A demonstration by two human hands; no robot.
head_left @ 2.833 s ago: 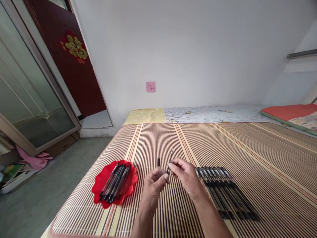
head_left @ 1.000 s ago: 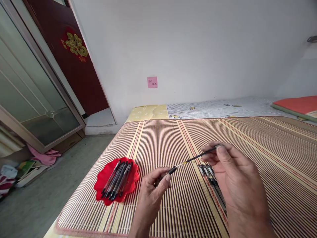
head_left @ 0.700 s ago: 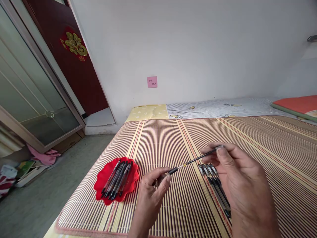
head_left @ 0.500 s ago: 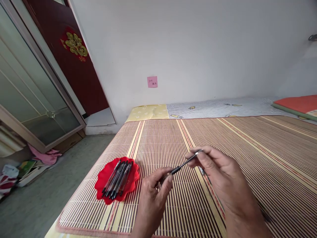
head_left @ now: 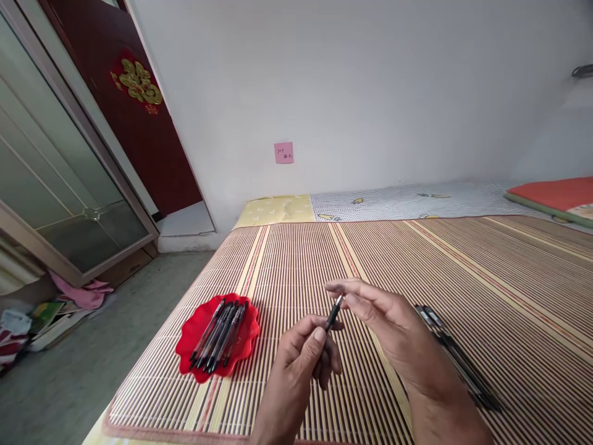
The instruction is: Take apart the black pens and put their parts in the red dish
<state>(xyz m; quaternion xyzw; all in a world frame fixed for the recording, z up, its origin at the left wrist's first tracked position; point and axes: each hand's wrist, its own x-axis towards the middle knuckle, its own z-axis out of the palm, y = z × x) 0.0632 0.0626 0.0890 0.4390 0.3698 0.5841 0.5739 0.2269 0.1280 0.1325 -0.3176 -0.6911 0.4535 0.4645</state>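
Observation:
A pen (head_left: 332, 314) with a black grip and a pointed silver tip slants up and to the right in my left hand (head_left: 301, 352). The left thumb and fingers close around its barrel, hiding most of it. At the silver tip is my right hand (head_left: 393, 327), its thumb and fingertips pinched close about it. To the left, a red scalloped plate (head_left: 188, 334) carries several pens (head_left: 217, 337) lying side by side. A few more pens (head_left: 456, 355) rest on the mat beyond my right wrist, partly hidden by it.
A striped bamboo mat (head_left: 287, 259) covers the bed. Folded orange and green cloth (head_left: 556, 194) lies at the far right. A pink note (head_left: 283, 152) sticks to the wall. Left of the bed is grey floor, with a glass-panelled door (head_left: 69, 167).
Half a second ago a thin dark rod stretched between my hands from the black grip. Now the rod is not visible, my right hand is closer to the left, and the pen points more upward.

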